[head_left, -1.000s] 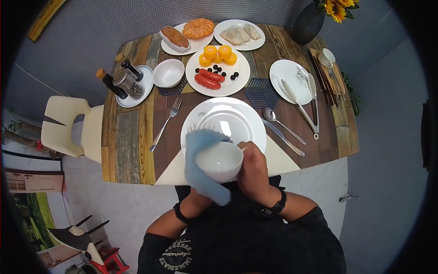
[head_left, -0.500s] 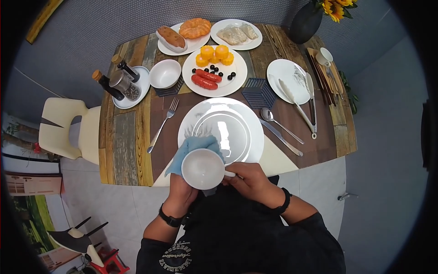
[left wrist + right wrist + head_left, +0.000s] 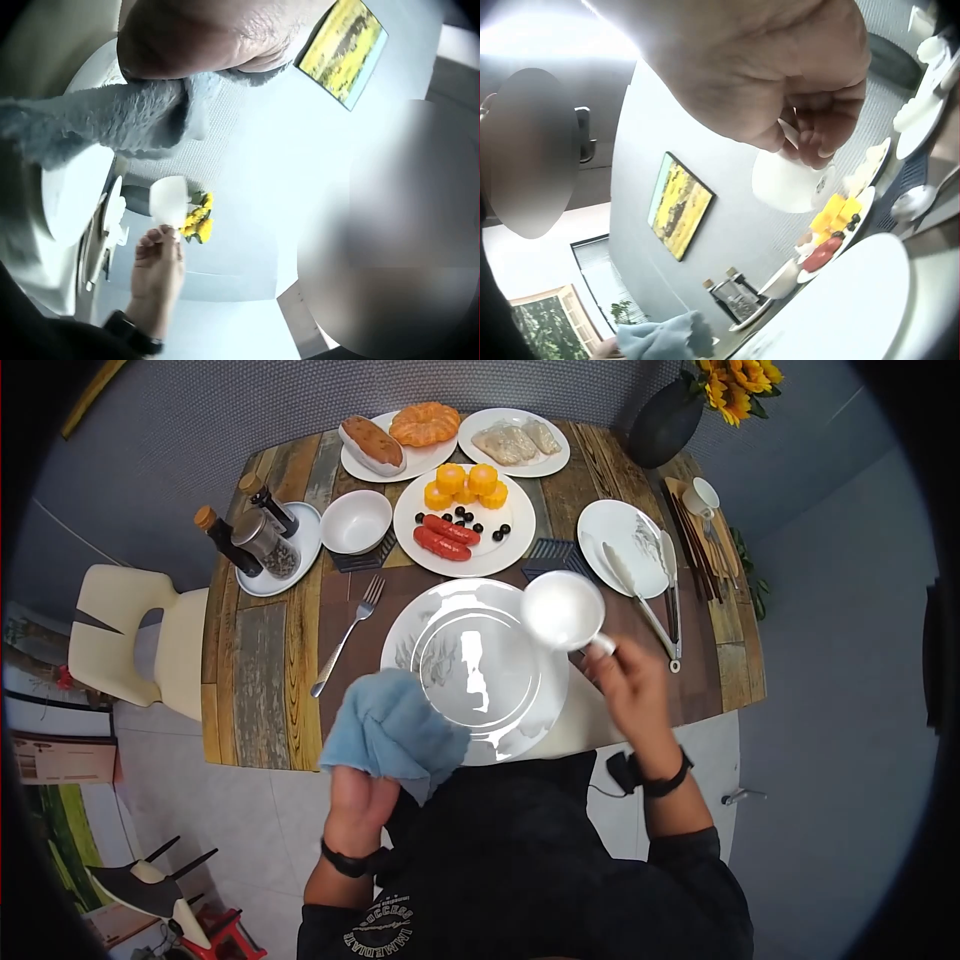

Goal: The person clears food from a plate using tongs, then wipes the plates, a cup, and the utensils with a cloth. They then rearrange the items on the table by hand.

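Observation:
My right hand [image 3: 632,688] pinches the handle of a white cup [image 3: 563,610] and holds it over the right rim of the large white plate [image 3: 420,622]. The right wrist view shows the cup [image 3: 787,184] hanging from the curled fingers. A fluffy light-blue cloth [image 3: 385,725] is in my left hand [image 3: 362,800], low at the plate's near left edge. In the left wrist view the thumb lies along the cloth [image 3: 112,112], while the other fingers are hidden by it. The two hands are well apart.
A fork [image 3: 348,635] lies left of the plate, tongs [image 3: 655,610] on a white plate to its right. A bowl [image 3: 357,522], a plate of corn and sausages [image 3: 520,525], and a tray with shakers [image 3: 300,565] stand farther back. A vase [image 3: 668,430] rises at the back right.
The cup has left the cloth and moved right and forward over the plate's edge with my right hand. My left hand has shifted left and down a little, keeping the cloth.

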Motion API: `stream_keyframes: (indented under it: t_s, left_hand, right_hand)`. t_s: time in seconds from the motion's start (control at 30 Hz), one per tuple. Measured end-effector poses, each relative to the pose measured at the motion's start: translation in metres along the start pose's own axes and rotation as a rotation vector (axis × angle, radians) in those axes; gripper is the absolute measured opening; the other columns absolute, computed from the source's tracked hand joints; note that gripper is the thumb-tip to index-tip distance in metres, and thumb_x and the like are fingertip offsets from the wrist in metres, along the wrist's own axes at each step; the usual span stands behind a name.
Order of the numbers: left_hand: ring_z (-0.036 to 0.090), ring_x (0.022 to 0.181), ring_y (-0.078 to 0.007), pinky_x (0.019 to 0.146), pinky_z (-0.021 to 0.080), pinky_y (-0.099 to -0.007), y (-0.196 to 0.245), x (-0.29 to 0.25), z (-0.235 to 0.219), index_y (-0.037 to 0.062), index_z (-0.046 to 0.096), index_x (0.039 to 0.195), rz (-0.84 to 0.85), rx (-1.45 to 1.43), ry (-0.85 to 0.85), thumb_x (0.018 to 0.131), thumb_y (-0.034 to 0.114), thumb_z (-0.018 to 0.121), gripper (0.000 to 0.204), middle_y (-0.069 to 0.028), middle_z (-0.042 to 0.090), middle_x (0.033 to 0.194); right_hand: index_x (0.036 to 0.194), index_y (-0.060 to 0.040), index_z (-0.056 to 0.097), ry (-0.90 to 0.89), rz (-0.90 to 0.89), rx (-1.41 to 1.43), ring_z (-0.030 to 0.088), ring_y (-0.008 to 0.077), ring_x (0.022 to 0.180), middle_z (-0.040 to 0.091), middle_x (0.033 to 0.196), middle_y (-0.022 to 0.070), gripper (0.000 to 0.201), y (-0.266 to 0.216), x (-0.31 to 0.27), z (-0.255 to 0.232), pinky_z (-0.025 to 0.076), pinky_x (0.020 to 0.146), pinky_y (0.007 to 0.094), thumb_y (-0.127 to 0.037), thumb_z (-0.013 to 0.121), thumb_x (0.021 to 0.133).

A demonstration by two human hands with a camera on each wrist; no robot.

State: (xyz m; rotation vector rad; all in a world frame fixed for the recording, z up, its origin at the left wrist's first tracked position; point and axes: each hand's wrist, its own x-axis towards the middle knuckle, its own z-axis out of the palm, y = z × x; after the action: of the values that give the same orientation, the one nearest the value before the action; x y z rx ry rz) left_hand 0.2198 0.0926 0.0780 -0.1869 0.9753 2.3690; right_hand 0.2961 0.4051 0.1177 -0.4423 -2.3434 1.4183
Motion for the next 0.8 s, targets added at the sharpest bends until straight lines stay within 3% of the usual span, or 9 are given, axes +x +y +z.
stream_keyframes:
  t_s: [0.1, 0.2, 0.3, 0.43, 0.5, 0.57, 0.63, 0.73, 0.8]
  left_hand:
    - [0.043, 0.143, -0.0334, 0.120, 0.033, -0.0513, 0.016, -0.014, 0.003, 0.0069, 0.036, 0.155, -0.095, -0.205, -0.090, 0.108, 0.047, 0.038, 0.062, -0.0135, 0.041, 0.158]
    - [0.041, 0.144, -0.0344, 0.121, 0.031, -0.0536, 0.022, -0.023, 0.006, 0.0055, 0.032, 0.156, -0.126, -0.333, -0.167, 0.108, 0.045, 0.035, 0.062, -0.0157, 0.038, 0.159]
    - [0.042, 0.143, -0.0356, 0.120, 0.032, -0.0536, 0.033, -0.025, 0.012, 0.0061, 0.031, 0.157, 0.000, -0.225, -0.193, 0.108, 0.045, 0.038, 0.063, -0.0160, 0.039, 0.158]
    - [0.044, 0.141, -0.0366, 0.120, 0.033, -0.0526, 0.008, -0.014, -0.007, 0.0047, 0.030, 0.157, 0.016, -0.268, -0.217, 0.107, 0.043, 0.039, 0.064, -0.0169, 0.041, 0.156]
    - [0.046, 0.140, -0.0367, 0.119, 0.034, -0.0518, -0.003, -0.013, -0.010, 0.0020, 0.032, 0.156, -0.071, -0.269, -0.163, 0.107, 0.041, 0.041, 0.063, -0.0173, 0.044, 0.154]
    - [0.047, 0.139, -0.0354, 0.119, 0.035, -0.0506, -0.003, -0.012, -0.013, -0.0007, 0.035, 0.154, -0.056, -0.153, -0.225, 0.107, 0.039, 0.041, 0.061, -0.0176, 0.045, 0.153]
    - [0.047, 0.140, -0.0348, 0.119, 0.036, -0.0495, -0.003, -0.006, -0.023, -0.0012, 0.038, 0.152, -0.146, -0.366, -0.251, 0.107, 0.037, 0.042, 0.059, -0.0184, 0.046, 0.152]
    - [0.049, 0.137, -0.0349, 0.118, 0.036, -0.0484, -0.008, -0.004, -0.026, -0.0010, 0.039, 0.152, -0.180, -0.350, -0.195, 0.107, 0.035, 0.042, 0.058, -0.0181, 0.049, 0.150]
    - [0.051, 0.135, -0.0340, 0.117, 0.037, -0.0477, 0.001, -0.007, -0.018, -0.0010, 0.040, 0.151, -0.152, -0.325, -0.260, 0.107, 0.033, 0.043, 0.056, -0.0173, 0.051, 0.147]
  right_hand:
    - [0.096, 0.0048, 0.070, 0.064, 0.064, -0.056, 0.055, 0.0091, 0.064, 0.064, 0.069, 0.0040, 0.030, 0.024, 0.039, -0.019, 0.044, 0.058, 0.0289, -0.023, 0.063, 0.102]
    - [0.094, 0.0050, 0.069, 0.031, 0.118, -0.194, 0.058, 0.0097, 0.065, 0.066, 0.071, 0.0036, 0.032, 0.049, 0.067, -0.029, 0.047, 0.060, 0.0291, -0.025, 0.063, 0.101]
    - [0.093, 0.0047, 0.070, 0.039, 0.141, -0.162, 0.063, 0.0117, 0.067, 0.069, 0.073, 0.0047, 0.031, 0.067, 0.082, -0.022, 0.049, 0.062, 0.0290, -0.024, 0.063, 0.101]
    - [0.099, -0.0002, 0.071, -0.002, 0.214, -0.047, 0.064, 0.0075, 0.071, 0.071, 0.081, 0.0016, 0.024, 0.091, 0.091, -0.009, 0.047, 0.061, 0.0236, -0.022, 0.062, 0.103]
    - [0.101, -0.0008, 0.072, -0.021, 0.266, -0.004, 0.066, 0.0075, 0.073, 0.072, 0.084, 0.0018, 0.023, 0.089, 0.091, -0.009, 0.048, 0.061, 0.0232, -0.021, 0.062, 0.103]
    - [0.106, 0.0027, 0.068, -0.062, 0.306, -0.009, 0.063, 0.0075, 0.074, 0.072, 0.089, 0.0048, 0.021, 0.085, 0.091, -0.008, 0.049, 0.063, 0.0238, -0.016, 0.060, 0.103]
    - [0.107, 0.0009, 0.068, -0.093, 0.298, 0.021, 0.064, 0.0074, 0.075, 0.073, 0.090, 0.0038, 0.020, 0.093, 0.090, -0.007, 0.049, 0.064, 0.0227, -0.017, 0.059, 0.103]
    - [0.109, -0.0006, 0.066, -0.128, 0.284, 0.016, 0.063, 0.0075, 0.078, 0.073, 0.094, 0.0037, 0.020, 0.097, 0.091, -0.010, 0.048, 0.068, 0.0219, -0.018, 0.057, 0.104]
    - [0.110, -0.0002, 0.065, -0.136, 0.283, -0.014, 0.062, 0.0077, 0.080, 0.072, 0.097, 0.0045, 0.021, 0.095, 0.092, -0.011, 0.048, 0.070, 0.0223, -0.018, 0.056, 0.105]
